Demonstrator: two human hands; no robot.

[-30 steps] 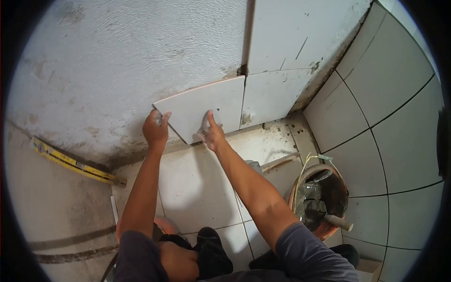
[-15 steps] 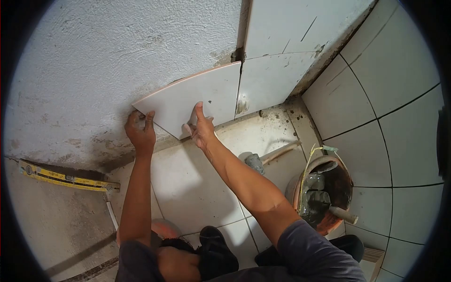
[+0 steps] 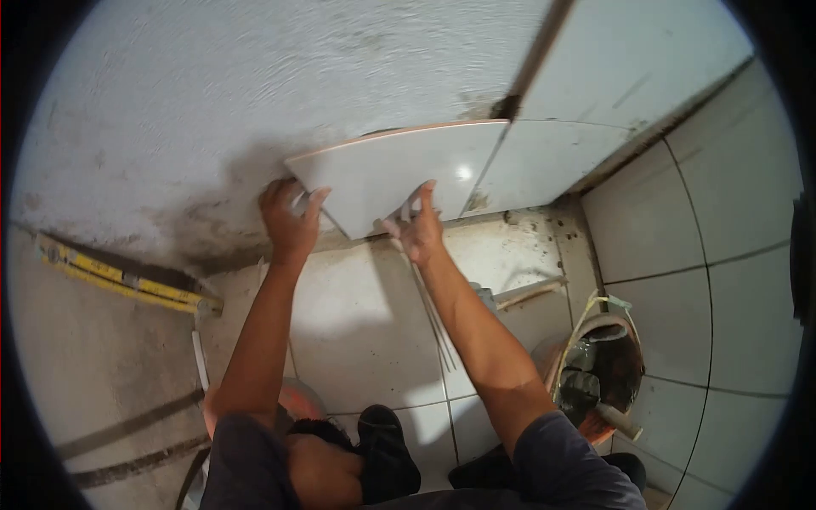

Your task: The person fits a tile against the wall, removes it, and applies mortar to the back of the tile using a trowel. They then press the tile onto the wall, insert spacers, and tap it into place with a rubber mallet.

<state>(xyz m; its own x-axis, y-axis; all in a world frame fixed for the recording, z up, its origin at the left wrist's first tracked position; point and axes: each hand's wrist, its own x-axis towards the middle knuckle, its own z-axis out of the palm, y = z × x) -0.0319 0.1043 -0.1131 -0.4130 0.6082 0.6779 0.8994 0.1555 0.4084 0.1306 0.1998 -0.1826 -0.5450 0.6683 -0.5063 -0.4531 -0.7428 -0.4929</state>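
A white wall tile [image 3: 399, 174] with a reddish top edge stands against the rough wall, its right side beside a tile [image 3: 544, 166] on the wall. My left hand [image 3: 291, 219] grips its left edge, thumb in front and fingers curled toward the back. At the lower edge is my right hand [image 3: 418, 225], thumb up against the tile's face and the other fingers bent low at the rim. What lies behind the tile is hidden.
A yellow spirit level [image 3: 127, 280] leans at the left. On the right, a bucket [image 3: 629, 357] holds grey wet material and a tool with a handle [image 3: 619, 420]. A mallet [image 3: 484, 295], partly behind my right arm, lies on the tiled floor [image 3: 357, 297].
The view has shifted, so the tile and both hands appear farther right. Both hands keep their places on the tile. My right forearm now covers more of the mallet.
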